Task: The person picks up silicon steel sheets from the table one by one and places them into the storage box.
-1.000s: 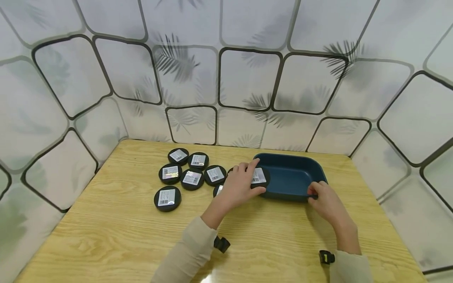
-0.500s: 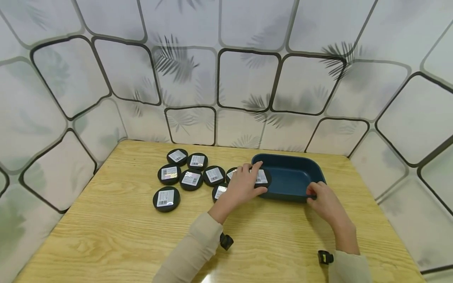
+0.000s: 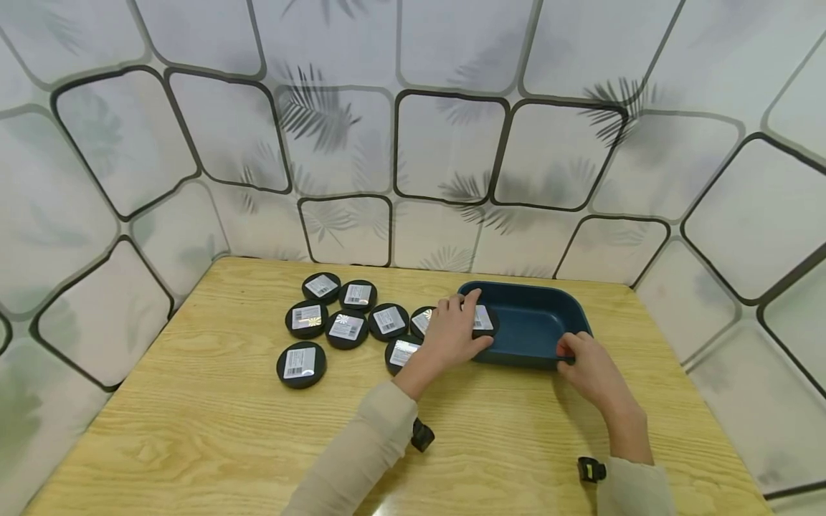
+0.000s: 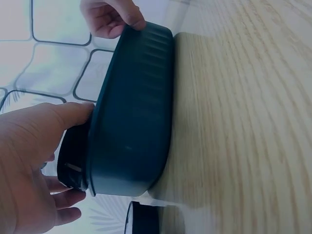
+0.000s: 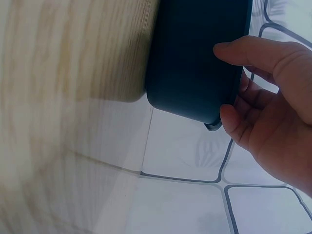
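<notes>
Since the earlier frame, the left hand [image 3: 452,337] has shifted its round black disc [image 3: 485,320] rightward, over the left end of the dark-blue tray [image 3: 529,332]. I see thumb and fingers gripping it, white label up; the right hand [image 3: 595,371] pinches the tray, whose long axis runs left-right.

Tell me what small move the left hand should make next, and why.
The left hand should probably shift the round black white-labelled disc slightly rightward. It holds the disc above the left end of the dark blue, rounded rectangular, plastic-looking tray, which looks bare farther right, while the right hand grips the tray.
</notes>
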`<state>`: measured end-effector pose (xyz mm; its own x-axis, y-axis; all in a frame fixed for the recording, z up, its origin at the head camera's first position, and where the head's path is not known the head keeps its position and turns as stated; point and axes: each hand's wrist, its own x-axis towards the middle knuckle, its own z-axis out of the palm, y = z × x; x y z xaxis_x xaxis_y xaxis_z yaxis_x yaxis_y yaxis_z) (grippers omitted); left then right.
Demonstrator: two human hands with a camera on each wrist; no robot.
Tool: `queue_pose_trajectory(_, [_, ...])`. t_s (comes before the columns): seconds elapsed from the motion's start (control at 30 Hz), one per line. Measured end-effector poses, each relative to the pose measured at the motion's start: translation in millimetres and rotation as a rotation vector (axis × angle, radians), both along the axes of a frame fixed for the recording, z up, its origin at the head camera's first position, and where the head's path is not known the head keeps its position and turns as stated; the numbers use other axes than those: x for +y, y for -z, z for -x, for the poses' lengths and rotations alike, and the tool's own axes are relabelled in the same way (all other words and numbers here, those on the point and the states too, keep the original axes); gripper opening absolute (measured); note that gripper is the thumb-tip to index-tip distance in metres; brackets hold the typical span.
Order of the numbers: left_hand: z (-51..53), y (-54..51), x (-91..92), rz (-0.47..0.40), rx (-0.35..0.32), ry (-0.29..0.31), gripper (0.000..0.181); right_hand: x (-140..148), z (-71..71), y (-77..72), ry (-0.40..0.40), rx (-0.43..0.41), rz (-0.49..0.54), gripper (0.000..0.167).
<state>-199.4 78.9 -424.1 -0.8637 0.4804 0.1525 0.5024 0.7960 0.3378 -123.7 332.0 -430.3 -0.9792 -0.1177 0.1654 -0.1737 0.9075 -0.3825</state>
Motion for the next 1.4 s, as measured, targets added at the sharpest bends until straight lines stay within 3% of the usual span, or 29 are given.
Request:
queue_pose_trajectory(0.23, [4.1, 3.5, 7.5, 0.023, 0.002, -0.008, 0.086, -1, -1.2, -0.4, -0.001, -0.011, 0.008, 0.015])
queue_pose_trajectory(0.47, [11.9, -0.3, 14.0, 0.14, 0.035, 0.014, 0.083, -2, -1.9, -2.5, 0.002, -0.009, 0.005, 0.015])
queue_pose_trajectory(0.73, [18.5, -4.8, 21.3, 0.235, 0.004, 0.046, 0.079, -1, -1.5, -3.0, 0.004, -0.008, 0.011, 0.015])
queue_pose_trajectory(1.1, [22.4, -9.9, 34.6, 0.395, -0.081, -0.017, 0.078, 0, -0.5, -1.6, 0.008, -0.009, 0.019, 0.015])
queue_pose_trajectory(1.4, [23.0, -8.2, 45.4, 0.527, -0.074, -0.065, 0.072, 1, 0.7, -0.1, 0.004, 0.021, 0.024, 0.016])
